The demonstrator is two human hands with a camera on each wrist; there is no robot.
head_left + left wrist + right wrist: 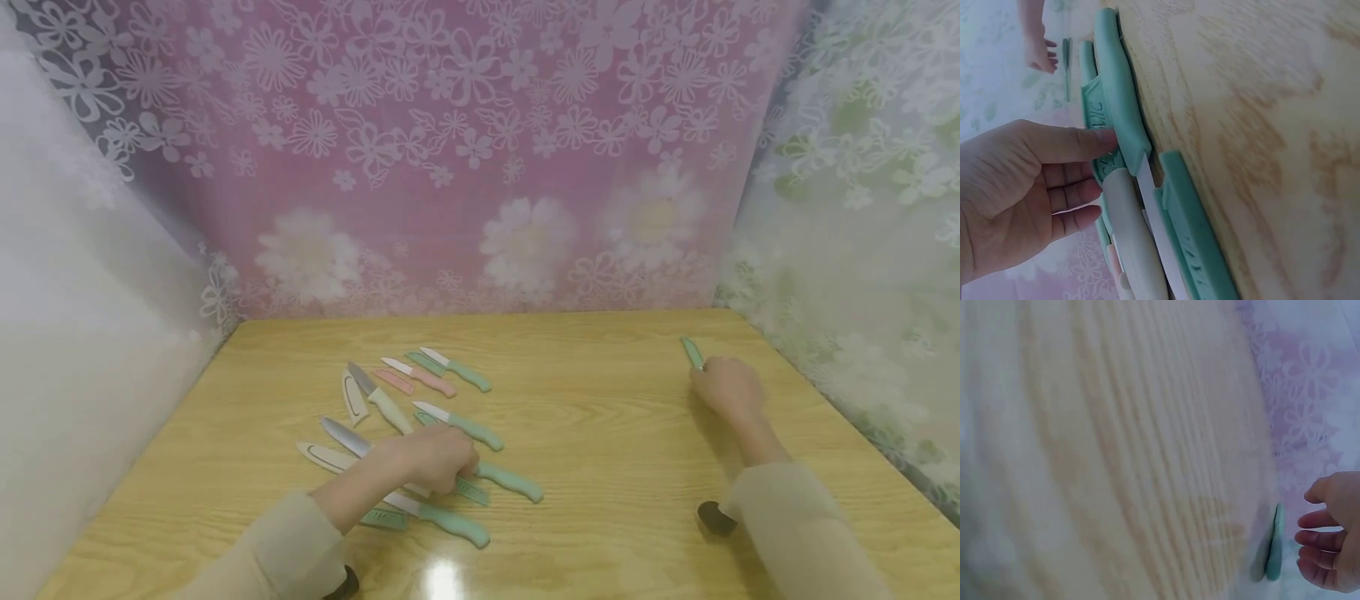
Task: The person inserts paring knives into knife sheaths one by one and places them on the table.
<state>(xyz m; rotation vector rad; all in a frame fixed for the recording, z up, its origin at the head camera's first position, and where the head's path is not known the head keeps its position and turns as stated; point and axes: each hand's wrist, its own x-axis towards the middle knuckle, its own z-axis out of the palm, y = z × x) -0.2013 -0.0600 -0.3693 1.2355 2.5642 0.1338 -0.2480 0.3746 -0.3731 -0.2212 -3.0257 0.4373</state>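
Observation:
Among the knives at left, my left hand (pixel 438 458) reaches down to a green knife sheath (pixel 474 493). The left wrist view shows its thumb on the sheath's patterned face (pixel 1099 112), with the fingers curled at the far side. A mint-handled knife (pixel 513 483) lies beside that sheath; another mint-handled knife (pixel 456 527) is nearer me, its own green sheath (pixel 384 519) alongside. Over at right, my right hand (pixel 731 392) is by a small green knife (pixel 692 352). In the right wrist view its loosely bent fingers (pixel 1319 537) stand apart from that knife.
Further back lie a pink-handled knife (pixel 435 382), mint-handled knives (pixel 471 377) and a cream-handled knife (pixel 390 412), with sheaths next to them. A large steel blade (pixel 345 435) runs under my left wrist. Floral cloth (pixel 465 208) closes off the wooden table's (pixel 600 467) back and sides.

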